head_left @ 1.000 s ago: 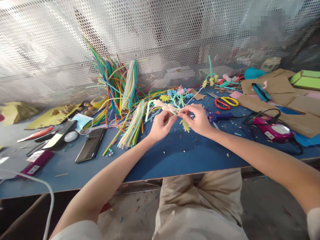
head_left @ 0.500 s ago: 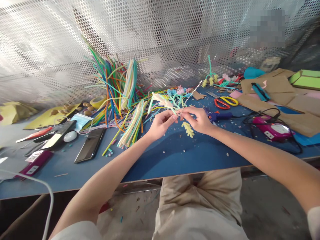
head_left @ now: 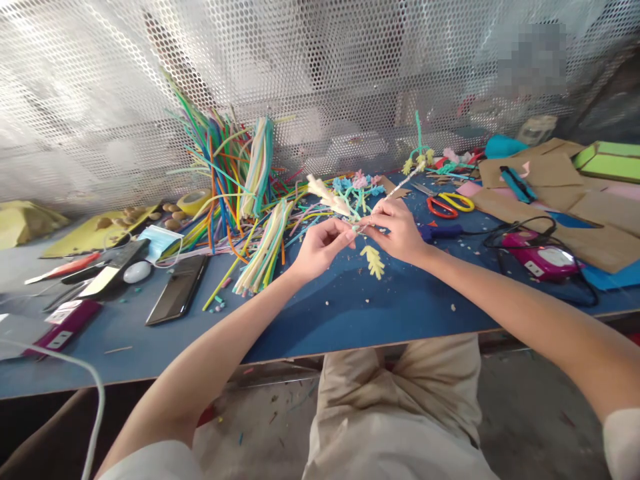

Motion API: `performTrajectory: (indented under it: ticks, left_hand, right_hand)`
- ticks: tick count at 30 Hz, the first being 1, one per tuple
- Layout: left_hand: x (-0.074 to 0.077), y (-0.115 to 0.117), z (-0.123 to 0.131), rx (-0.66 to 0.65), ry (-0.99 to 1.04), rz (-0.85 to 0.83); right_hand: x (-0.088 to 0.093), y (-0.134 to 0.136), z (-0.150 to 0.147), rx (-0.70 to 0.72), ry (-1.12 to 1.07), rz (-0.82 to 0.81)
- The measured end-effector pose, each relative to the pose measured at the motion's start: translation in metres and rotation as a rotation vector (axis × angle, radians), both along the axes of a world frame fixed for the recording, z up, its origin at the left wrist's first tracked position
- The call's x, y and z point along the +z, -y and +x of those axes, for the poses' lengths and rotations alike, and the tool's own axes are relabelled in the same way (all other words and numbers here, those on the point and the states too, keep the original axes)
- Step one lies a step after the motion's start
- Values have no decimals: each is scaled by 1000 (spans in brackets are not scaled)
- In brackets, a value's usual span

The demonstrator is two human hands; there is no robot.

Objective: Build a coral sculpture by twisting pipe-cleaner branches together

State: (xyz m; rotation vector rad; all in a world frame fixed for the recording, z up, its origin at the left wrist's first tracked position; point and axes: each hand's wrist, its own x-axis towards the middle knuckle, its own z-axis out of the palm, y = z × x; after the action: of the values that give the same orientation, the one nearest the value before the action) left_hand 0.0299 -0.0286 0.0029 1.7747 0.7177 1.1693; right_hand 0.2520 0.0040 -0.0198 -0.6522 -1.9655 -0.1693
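Both hands meet above the blue table (head_left: 350,313). My left hand (head_left: 317,248) pinches the stem of a cream pipe-cleaner sprig (head_left: 327,195) that points up and left. My right hand (head_left: 395,230) is closed on the same stem, and a thin silvery wire (head_left: 403,181) runs up and right from its fingers. A yellow leafy piece (head_left: 373,261) hangs just below the two hands. A heap of coloured pipe cleaners (head_left: 240,187) lies behind my left hand.
Small pipe-cleaner flowers (head_left: 357,183) and red-and-yellow scissors (head_left: 447,202) lie beyond my hands. A pink device with a black cable (head_left: 543,257), cardboard sheets (head_left: 550,177) and green paper (head_left: 607,159) are at right. A dark phone (head_left: 175,290), a mask, tape and tools are at left. Perforated metal screen behind.
The sprig has tipped more upright and left between my fingers. The wire end has swung from lying low to pointing up and right. Both hands have shifted only slightly.
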Motion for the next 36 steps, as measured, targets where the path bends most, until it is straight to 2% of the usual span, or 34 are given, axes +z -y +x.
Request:
performTrajectory:
  ticks: [3,7,10,14,18,24,28,32,36]
  left_hand:
    - [2,-1,1,83,156,-21]
    - [0,-5,3,120,282,-3]
    - [-2,-7,5,143,325,37]
    - [-5,-10,4,247,378,100]
    - [-7,-14,1,335,320,148]
    - [-9,-27,-3,406,387,114]
    - [-10,-34,-6,404,409,96]
    - [-13,-40,-11,417,366,123]
    - [-15,-45,-18,500,253,161]
  right_hand:
    - [0,1,-3,54,-40,-60]
    - [-3,5,-10,183,-65,-258]
    - [-6,7,-13,270,-99,-404]
    - [-7,5,-15,389,-108,-642]
    - [-8,3,-17,475,-99,-800]
    - [-13,10,-28,586,-68,-1050]
    - [-11,17,-31,617,-34,-1043]
    - [-4,26,-27,507,23,-897]
    - [-1,35,-26,409,82,-767]
